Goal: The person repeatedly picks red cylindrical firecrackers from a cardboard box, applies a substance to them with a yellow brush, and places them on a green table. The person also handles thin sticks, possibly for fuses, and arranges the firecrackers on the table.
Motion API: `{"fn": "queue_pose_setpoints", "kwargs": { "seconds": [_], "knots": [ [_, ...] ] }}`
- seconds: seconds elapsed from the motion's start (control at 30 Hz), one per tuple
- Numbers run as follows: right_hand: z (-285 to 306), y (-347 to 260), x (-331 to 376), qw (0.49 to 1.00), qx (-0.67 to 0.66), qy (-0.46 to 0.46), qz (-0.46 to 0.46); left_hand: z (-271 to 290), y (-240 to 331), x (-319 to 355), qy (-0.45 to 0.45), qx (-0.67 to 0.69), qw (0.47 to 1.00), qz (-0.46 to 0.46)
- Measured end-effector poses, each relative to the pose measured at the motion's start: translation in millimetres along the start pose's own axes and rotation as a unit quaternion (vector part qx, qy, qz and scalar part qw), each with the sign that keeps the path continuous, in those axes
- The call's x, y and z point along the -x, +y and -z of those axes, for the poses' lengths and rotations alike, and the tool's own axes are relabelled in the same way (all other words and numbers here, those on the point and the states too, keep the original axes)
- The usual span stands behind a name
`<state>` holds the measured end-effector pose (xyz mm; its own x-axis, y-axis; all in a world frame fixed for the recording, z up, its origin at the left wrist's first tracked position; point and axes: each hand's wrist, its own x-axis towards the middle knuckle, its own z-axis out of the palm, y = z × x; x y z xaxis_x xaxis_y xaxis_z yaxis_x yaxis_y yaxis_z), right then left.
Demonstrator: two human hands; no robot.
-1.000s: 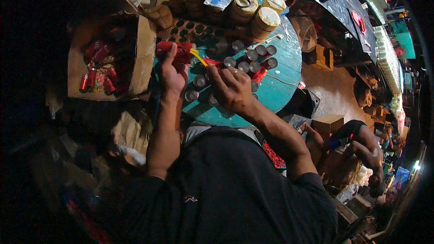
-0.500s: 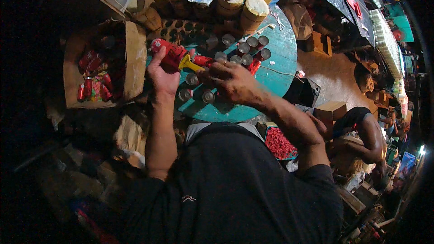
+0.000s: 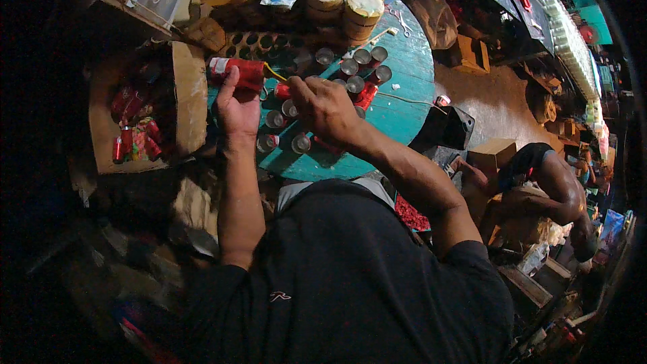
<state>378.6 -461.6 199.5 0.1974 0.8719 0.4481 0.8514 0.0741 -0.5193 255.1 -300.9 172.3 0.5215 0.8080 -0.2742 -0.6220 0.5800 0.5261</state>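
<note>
A red cylinder point(image 3: 248, 75) with a whitish patch at its left end lies sideways in my left hand point(image 3: 237, 116), whose fingers are wrapped round it. From its right end a thin yellow strip point(image 3: 272, 71) curves toward my right hand point(image 3: 330, 109). The fingers of that hand are closed at the strip's end; the fingertips are partly hidden. Beneath and around my right hand, several short red cylinders point(image 3: 366, 94) with round grey tops stand or lie on the round turquoise table point(image 3: 411, 87).
Left of the table, a cardboard box point(image 3: 189, 91) holds red cylinders and colourful wrappers. Pale-topped tubs point(image 3: 364, 15) stand at the far edge near scissors point(image 3: 402, 22). A tray of red pieces point(image 3: 410, 214) is beside my right arm. Another person point(image 3: 549, 192) bends at the right.
The red cylinder has turned more level and moved slightly left. The yellow piece, broad before, now shows as a thin curved strip. The person at the right has bent further down.
</note>
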Motion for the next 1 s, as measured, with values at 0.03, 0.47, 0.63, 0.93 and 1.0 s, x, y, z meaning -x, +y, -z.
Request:
{"fn": "queue_pose_setpoints", "kwargs": {
  "seconds": [0.03,0.47,0.63,0.93,1.0],
  "knots": [
    [0.8,-0.2,2.3,0.999,0.042,0.015,0.027,3.1,-1.0,-2.5,0.023,-0.019,1.0,0.004],
    [8.9,5.8,23.7,0.995,0.1,-0.014,-0.018,-17.4,-16.7,14.1,0.005,0.083,0.995,0.061],
    [17.2,16.4,33.7,0.98,0.182,0.044,0.064,-1.1,-36.8,2.8,0.046,-0.052,0.997,0.028],
    [30.6,41.6,52.9,0.965,0.198,0.084,0.152,-3.3,-50.5,5.2,0.162,-0.034,0.965,0.202],
    [40.9,39.2,59.3,0.969,0.173,0.109,0.138,10.5,-52.6,2.1,0.151,-0.008,0.96,0.237]
  ]
}}
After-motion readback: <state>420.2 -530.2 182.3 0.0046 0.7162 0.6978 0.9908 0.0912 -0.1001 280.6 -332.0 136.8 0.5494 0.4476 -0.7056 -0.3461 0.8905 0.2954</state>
